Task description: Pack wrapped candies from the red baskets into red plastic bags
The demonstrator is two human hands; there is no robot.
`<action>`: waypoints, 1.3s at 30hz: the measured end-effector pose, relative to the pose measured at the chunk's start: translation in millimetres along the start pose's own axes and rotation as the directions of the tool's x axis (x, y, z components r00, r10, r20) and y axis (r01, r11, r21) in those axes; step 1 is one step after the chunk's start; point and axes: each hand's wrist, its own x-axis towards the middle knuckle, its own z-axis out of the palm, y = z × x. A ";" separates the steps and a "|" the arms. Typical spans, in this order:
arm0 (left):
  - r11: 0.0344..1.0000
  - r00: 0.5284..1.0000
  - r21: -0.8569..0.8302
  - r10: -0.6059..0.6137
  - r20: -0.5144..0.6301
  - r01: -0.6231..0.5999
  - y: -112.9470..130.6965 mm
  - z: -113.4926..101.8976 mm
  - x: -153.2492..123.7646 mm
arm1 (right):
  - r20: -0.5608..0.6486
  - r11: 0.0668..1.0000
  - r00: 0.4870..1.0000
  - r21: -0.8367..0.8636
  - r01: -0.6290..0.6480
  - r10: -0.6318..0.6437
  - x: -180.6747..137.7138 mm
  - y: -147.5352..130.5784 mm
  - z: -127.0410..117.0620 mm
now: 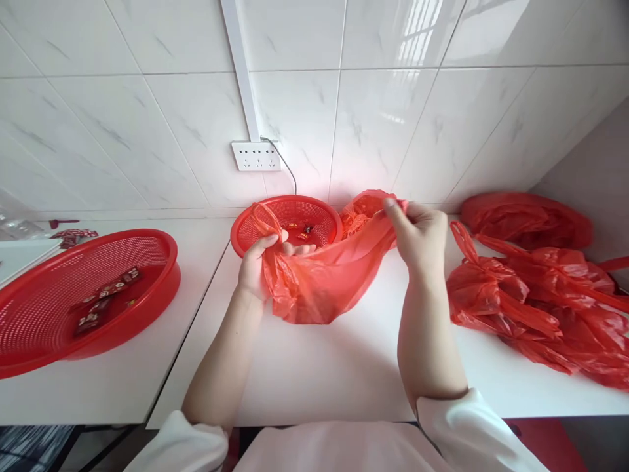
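A thin red plastic bag [324, 285] hangs stretched between my two hands above the white table. My left hand [258, 262] is closed on its left end, with a loop of the bag sticking up past the thumb. At the other end, my right hand [420, 233] pinches a corner between thumb and fingers. The bag sags in the middle, and I cannot tell whether anything is inside. Behind it stands a small red basket [246, 239] with a few small wrapped packets [304, 231] in it, partly covered by the bag and my left hand.
A large red basket [162, 262] with several dark wrapped packets [108, 295] stands at the left. Several red bags [531, 301] are heaped at the right, before another red bundle [525, 219]. More red plastic [366, 210] lies by the wall, below a socket strip [255, 156].
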 end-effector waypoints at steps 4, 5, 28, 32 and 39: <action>0.978 0.984 0.109 -0.180 -0.008 0.180 -4.1 -4.2 3.2 | 0.405 0.982 0.913 0.144 -0.124 0.056 -18.3 -5.6 13.4; 0.965 0.982 0.185 -0.188 0.007 0.183 -6.8 -5.2 2.3 | 0.495 0.967 0.868 0.209 -0.145 0.023 -23.8 -8.9 17.0; 0.815 0.917 0.445 -0.396 -0.041 0.372 -0.8 -6.7 -8.3 | 0.786 0.955 0.549 0.282 0.092 -0.285 -33.7 -18.7 9.6; 0.805 0.923 0.520 -0.377 0.076 0.286 -2.6 4.2 -16.7 | 0.882 0.942 0.340 0.334 0.040 -0.327 -37.0 -29.9 1.7; -0.002 0.890 0.903 0.170 0.423 -0.429 -12.2 7.7 -30.1 | 0.811 0.841 0.569 0.398 -0.366 -0.136 -42.0 -12.8 46.3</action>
